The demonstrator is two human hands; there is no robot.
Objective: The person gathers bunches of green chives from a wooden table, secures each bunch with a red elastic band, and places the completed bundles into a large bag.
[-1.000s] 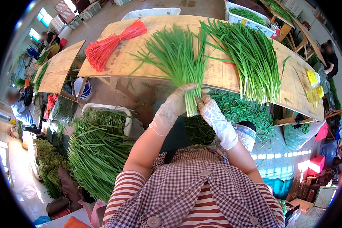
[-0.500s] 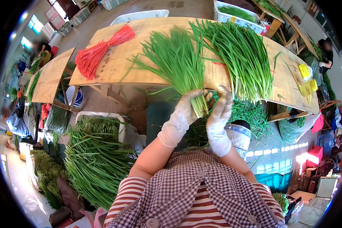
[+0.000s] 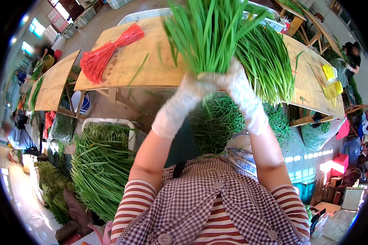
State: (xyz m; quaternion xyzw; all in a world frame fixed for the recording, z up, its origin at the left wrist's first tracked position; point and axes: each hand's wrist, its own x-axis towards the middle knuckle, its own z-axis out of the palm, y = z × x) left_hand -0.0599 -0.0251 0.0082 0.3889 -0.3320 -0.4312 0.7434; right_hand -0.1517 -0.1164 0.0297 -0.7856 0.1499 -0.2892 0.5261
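Observation:
A thick bunch of long green garlic chives stands up in front of me, held at its lower end. My left hand, in a pale glove and smeared by motion, closes round the base from the left. From the right, my gloved right hand grips the same bunch. Just right of it, a pile of garlic chives lies on the wooden table, stem ends toward me. At the table's left lies a bundle of red ties.
A white crate heaped with chives stands at my lower left. Loose green trimmings cover the floor below the table. Yellow objects sit at the table's right end. Another person is at the far right.
The bunch has moved up and away from me, its tips now reaching the top of the view. Both arms are stretched further forward, and my right hand has closed on the bunch.

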